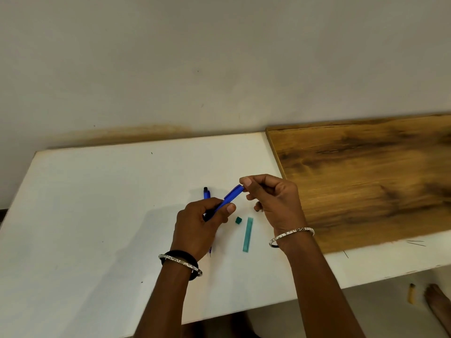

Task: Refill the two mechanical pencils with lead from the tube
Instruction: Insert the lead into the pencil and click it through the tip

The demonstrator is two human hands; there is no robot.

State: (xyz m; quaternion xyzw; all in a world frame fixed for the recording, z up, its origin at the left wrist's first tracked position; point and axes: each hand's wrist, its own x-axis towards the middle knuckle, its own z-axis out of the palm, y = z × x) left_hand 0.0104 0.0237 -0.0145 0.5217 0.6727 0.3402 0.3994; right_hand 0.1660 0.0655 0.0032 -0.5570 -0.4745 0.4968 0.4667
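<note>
left hand [197,225] grips pencil [231,194] | right hand [275,203] pinches its top end | risk: lead snaps if pushed askew

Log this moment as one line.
left hand grips blue plastic mechanical pencil | right hand pinches its upper end | teal plastic lead tube on white table

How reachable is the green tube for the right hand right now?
Probably yes: the tube lies on the table beside the right hand, nothing over it. But that hand pinches the end of the blue pencil, so it must let go first.
</note>
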